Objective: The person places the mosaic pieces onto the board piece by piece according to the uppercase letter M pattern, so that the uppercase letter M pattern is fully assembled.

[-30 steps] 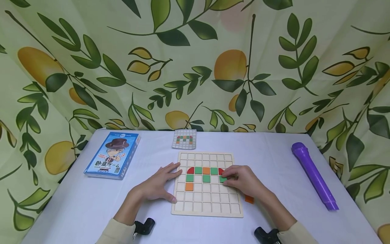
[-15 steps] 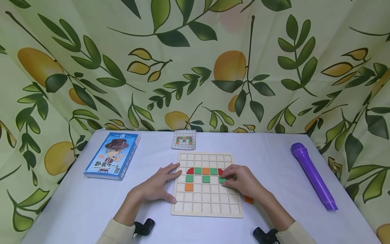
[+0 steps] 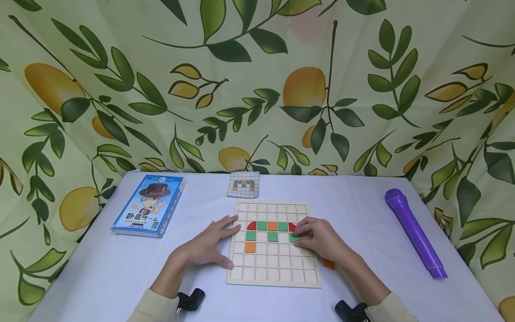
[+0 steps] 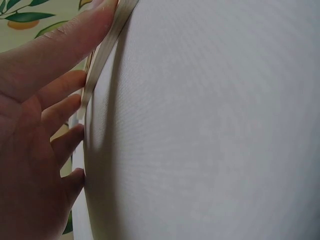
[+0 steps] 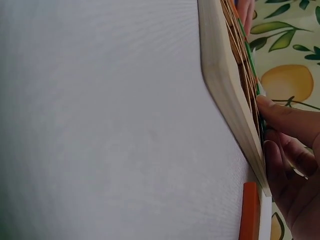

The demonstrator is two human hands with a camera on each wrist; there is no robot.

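A pale wooden grid board (image 3: 277, 273) lies on the white table. Red, green and orange tiles fill some of its cells, among them a rounded red tile (image 3: 251, 226) and an orange tile (image 3: 250, 247) on the left. At the board's right side, my right hand (image 3: 320, 235) pinches a green tile (image 3: 294, 238), which sits at a cell below the right red tile; the fingers partly cover both. My left hand (image 3: 209, 243) is spread along the left edge, thumb and fingertips touching the board. Seen from the left wrist, that hand (image 4: 35, 130) has its fingers extended against the rim.
Beside the board's right edge lies a loose orange tile (image 3: 329, 264), partly behind my right wrist. A small pattern card (image 3: 243, 193) is beyond the board. The blue game box (image 3: 148, 205) lies at left, a purple microphone-shaped tube (image 3: 414, 232) at right. A leaf-print cloth hangs behind.
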